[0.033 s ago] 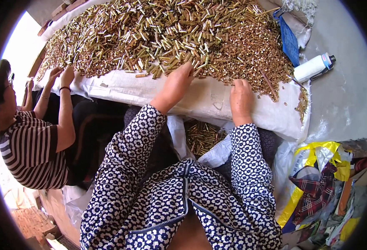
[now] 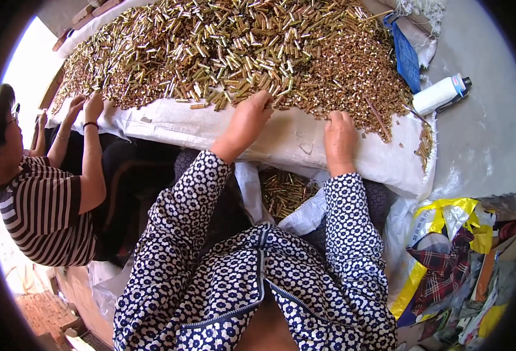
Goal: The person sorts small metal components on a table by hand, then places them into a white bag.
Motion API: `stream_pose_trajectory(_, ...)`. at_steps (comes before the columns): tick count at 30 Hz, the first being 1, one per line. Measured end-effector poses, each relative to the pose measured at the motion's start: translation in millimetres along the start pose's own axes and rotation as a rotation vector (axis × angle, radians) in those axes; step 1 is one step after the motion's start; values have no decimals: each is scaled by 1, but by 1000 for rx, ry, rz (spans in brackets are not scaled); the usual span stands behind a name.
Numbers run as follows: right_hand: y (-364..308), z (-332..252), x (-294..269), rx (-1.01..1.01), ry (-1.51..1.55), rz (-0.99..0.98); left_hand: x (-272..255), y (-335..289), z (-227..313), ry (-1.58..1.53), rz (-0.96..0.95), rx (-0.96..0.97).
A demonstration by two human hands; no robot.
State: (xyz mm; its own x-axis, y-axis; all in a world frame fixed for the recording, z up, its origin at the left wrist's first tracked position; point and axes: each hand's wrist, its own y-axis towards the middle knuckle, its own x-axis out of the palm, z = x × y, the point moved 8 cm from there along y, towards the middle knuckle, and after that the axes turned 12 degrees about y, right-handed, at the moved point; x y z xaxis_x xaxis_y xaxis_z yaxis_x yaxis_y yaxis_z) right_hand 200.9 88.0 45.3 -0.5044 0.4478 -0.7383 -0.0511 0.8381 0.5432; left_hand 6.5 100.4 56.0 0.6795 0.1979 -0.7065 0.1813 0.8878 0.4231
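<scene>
We seem to be in a small, informal sorting workshop: a huge heap of short brass tubes (image 2: 240, 47) covers a table (image 2: 293, 140) spread with white sacking, and another person (image 2: 41, 199) sits beside us at the same heap. A white sack (image 2: 287, 193) of the same pieces hangs below, and bags and rags (image 2: 451, 257) clutter the concrete floor (image 2: 480, 134).

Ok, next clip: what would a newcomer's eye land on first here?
The huge heap of brass tubes covering the white sheet across the top. The left hand and right hand rest at its near edge, above a bag of tubes in the lap. At the left, a person in a striped shirt reaches into the same heap.
</scene>
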Motion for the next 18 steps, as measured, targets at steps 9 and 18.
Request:
stream_pose_trajectory(9,0,-5,-5,28,49,-68,18,-32,-35,-619,-83,-434)
stream_pose_trajectory(18,-36,-49,34,519,1404,-204,21,-52,-22,-979,-124,-587)
